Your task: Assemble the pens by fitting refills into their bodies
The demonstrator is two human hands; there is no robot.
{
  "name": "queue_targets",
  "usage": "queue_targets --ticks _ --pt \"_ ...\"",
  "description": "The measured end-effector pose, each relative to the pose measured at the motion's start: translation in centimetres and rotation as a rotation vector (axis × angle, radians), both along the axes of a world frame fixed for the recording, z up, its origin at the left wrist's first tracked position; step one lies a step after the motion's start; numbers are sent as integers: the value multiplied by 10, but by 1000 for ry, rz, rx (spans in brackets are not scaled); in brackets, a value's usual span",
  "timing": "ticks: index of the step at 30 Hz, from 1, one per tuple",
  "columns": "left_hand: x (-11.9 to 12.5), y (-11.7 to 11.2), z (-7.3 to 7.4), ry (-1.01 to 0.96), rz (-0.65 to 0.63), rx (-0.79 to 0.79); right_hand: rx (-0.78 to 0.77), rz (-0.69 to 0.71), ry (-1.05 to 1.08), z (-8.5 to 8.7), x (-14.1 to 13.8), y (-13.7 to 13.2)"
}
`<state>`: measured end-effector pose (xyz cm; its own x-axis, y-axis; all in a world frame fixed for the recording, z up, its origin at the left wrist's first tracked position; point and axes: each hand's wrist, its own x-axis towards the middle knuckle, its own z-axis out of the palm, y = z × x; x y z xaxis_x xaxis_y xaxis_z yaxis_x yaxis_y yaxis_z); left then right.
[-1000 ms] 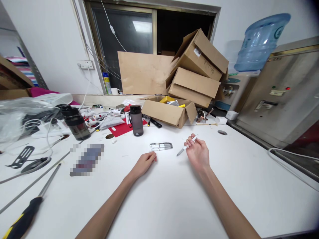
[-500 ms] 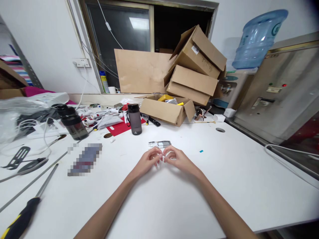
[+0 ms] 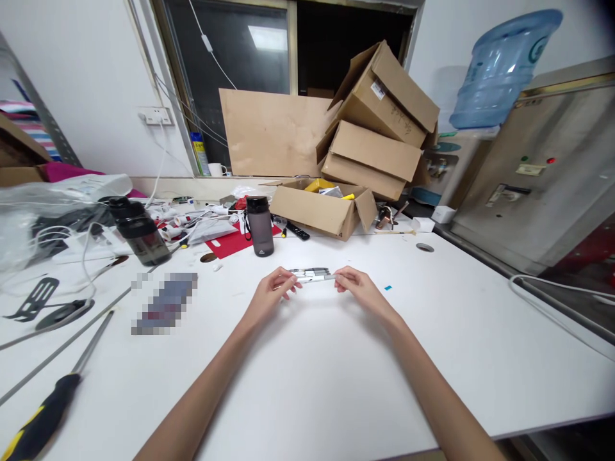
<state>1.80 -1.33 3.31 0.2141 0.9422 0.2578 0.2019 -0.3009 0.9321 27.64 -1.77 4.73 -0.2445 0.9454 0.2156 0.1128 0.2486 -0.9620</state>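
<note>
Between my two hands a white and grey pen [image 3: 316,278] is held level, crosswise to me. My left hand [image 3: 276,287] pinches its left end with thumb and fingers. At the grey right end, my right hand [image 3: 353,283] has its fingertips closed on the same pen. Just behind it, several pens [image 3: 310,270] lie side by side on the white table [image 3: 317,371], partly hidden by the held pen.
A dark water bottle [image 3: 259,227] stands behind my left hand, near an open cardboard box [image 3: 317,211]. A blue scrap [image 3: 388,288] lies to the right. Leftward are a pixelated patch [image 3: 166,304], a screwdriver [image 3: 50,403] and a second bottle [image 3: 141,234].
My hands, close together before, have moved apart and slightly away from me. The pen is now stretched visibly between them, where before my fingers hid most of what they held.
</note>
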Motion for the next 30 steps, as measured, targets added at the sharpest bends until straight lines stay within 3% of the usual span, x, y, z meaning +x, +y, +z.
queue_targets --ticks 4,11,19,27,30 --pt "-6 -2 4 163 -122 -4 -35 69 -70 -5 11 1" --pt "-15 -3 -2 483 -312 -20 -112 348 -401 -20 32 8" --pt "-19 -5 -2 577 -412 58 37 330 -530 -33 29 9" --pt "-26 0 -10 583 -417 0 -77 375 -546 -24 30 6" --pt "-27 2 -11 563 -428 -27 -81 328 -512 -23 29 5"
